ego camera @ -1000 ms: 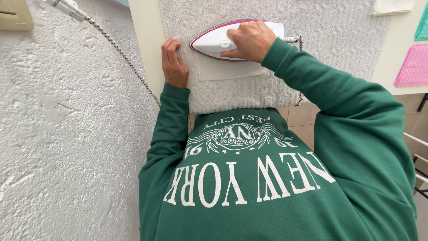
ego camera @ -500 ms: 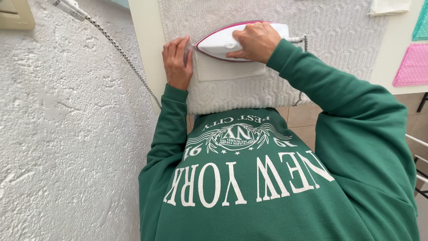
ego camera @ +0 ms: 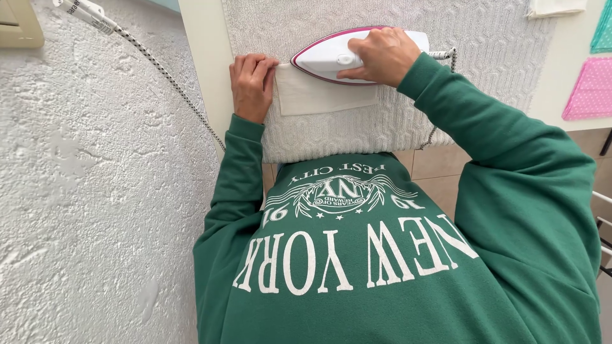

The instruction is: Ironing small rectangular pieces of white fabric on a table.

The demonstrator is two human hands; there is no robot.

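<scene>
**Pressing a small cloth: iron hand and steadying hand**

Clamped around the handle of a white iron with a pink rim (ego camera: 347,56), the right hand (ego camera: 381,56) has its fingers wrapped over the top and the thumb tucked toward the body of the iron; the grip is fully closed on it. The left hand (ego camera: 250,83) lies palm down, fingers together and curled slightly, its fingertips (ego camera: 262,62) pinning the left edge of a small cream cloth (ego camera: 322,99); it presses rather than grasps.

Head view. The cloth lies flat on a grey knitted cover (ego camera: 484,57) spread over a pale table (ego camera: 203,64), close to the table's near left corner. The iron rests on the cloth's far edge, its pointed nose toward the left hand and near, but apart from, its fingers. A braided cord (ego camera: 166,73) runs from the upper left across a rough white wall (ego camera: 95,191). Pink dotted fabric (ego camera: 590,89) and teal fabric (ego camera: 602,32) lie well to the right.

Technique, as judged from this pose: the sole should stay level, travel should follow the cloth's length, and the steadying fingertips should keep the edge taut while staying clear of the hot nose.

Pose. The right arm, in a green sleeve (ego camera: 497,140), reaches forward across the body with the wrist bent down; the left forearm runs straight ahead beside the table edge.
</scene>
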